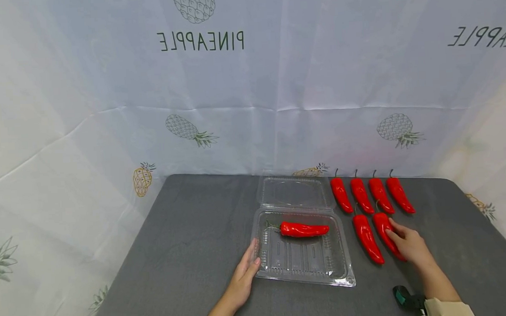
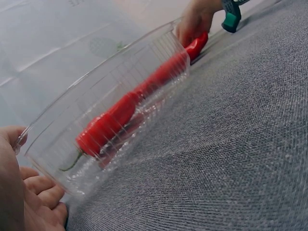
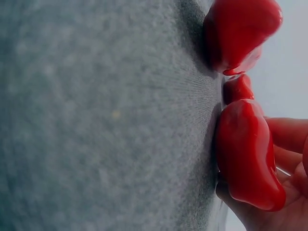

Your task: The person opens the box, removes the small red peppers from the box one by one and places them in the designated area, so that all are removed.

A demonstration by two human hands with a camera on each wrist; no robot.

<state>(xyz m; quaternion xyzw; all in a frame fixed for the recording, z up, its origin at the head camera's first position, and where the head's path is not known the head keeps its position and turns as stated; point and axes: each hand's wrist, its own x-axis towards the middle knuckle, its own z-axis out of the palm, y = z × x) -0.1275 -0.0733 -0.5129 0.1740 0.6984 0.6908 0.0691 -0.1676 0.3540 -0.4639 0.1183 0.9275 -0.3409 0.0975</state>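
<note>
A clear plastic clamshell box lies with its lid folded back, and one red chili pepper rests inside, stem to the left. My left hand holds the box's left wall, a fingertip hooked at the rim in the left wrist view. To the right of the box, my right hand grips another red pepper, thumb on one side and fingers on the other. That pepper lies low against the grey tabletop in the right wrist view. A second pepper lies just left of it.
Several more red peppers form a row behind, right of the open lid. A grey cloth-covered table bears everything. Behind it hangs a pale curtain with pineapple prints. A dark strap device sits by my right wrist.
</note>
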